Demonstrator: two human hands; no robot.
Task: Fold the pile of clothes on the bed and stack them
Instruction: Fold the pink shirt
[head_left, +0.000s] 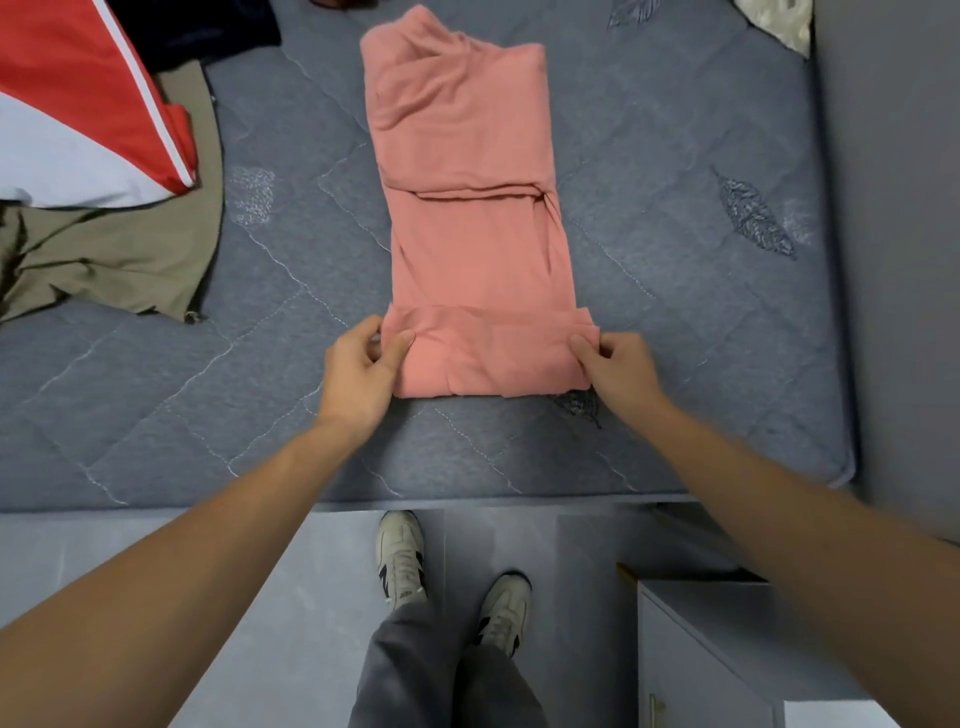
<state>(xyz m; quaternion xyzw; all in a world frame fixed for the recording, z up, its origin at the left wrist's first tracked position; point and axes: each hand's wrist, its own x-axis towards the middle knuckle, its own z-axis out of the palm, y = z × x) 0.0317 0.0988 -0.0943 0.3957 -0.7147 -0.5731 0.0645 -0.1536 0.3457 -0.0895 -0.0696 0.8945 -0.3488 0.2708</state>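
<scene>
**Pink garment folded to a strip, near end turned up**

Pink garment (467, 208) laid flat at mid-bed (675, 312), already narrowed into a long strip. Long axis running straight away from the bed's near edge, collar end apparently far, hem end near. Left hand (358, 371) and right hand (618, 371) each pinching one corner of the turned-up near end, spaced to the strip's full width, probably to keep the fold square. Unfolded clothes (104, 208) heaped far left, well apart.
</scene>
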